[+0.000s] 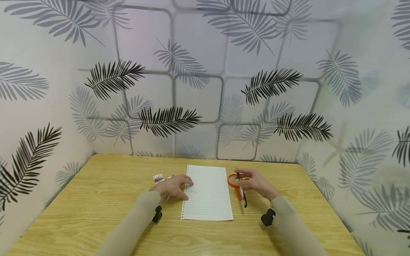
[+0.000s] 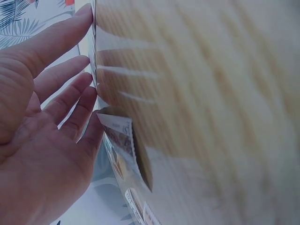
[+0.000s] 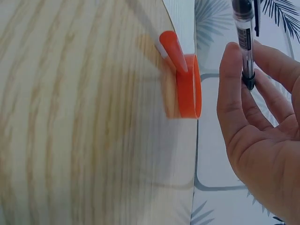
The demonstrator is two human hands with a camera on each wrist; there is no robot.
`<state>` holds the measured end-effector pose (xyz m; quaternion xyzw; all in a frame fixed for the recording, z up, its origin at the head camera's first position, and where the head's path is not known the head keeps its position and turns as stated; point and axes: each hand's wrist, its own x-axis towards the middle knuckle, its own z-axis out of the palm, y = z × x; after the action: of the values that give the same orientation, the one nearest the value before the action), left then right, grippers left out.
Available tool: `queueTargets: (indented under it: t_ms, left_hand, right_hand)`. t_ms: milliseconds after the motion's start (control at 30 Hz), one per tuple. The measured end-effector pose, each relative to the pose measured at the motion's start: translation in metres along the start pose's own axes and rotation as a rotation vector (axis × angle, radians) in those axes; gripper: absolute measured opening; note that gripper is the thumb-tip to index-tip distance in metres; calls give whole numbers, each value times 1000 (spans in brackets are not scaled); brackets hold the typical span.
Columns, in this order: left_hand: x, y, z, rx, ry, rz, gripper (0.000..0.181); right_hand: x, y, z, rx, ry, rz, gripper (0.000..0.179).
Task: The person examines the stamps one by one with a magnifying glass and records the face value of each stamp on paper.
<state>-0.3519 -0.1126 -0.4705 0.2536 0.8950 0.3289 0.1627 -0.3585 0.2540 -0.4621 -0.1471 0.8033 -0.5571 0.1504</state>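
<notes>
A ruled sheet of paper (image 1: 209,195) with punched holes down its left edge lies on the table, with faint handwriting near its left side. My left hand (image 1: 174,185) rests its fingers on that left edge, spread and fairly straight. Small printed stamps lie around and under this hand; one stamp (image 2: 121,136) curls up from the table beside the little finger. To the right of the sheet, my right hand (image 1: 256,183) pinches a clear-barrelled pen (image 3: 246,47) with black ends between thumb and fingers. The pen hangs over an orange magnifying glass (image 3: 187,93).
The wooden table (image 1: 105,202) ends at the back against a leaf-patterned wall covering (image 1: 198,96), which also rises at both sides. Another stamp (image 1: 158,178) lies beyond the left hand. Each wrist carries a black strapped device (image 1: 268,217).
</notes>
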Motion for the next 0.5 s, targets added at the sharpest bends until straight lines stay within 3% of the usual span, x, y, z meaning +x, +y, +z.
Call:
queueTargets:
  t_ms: [500]
  left_hand:
    - [0,-1,1,10,11,-13,56]
  right_hand:
    - [-11,15,-21,-51,-4,19,64]
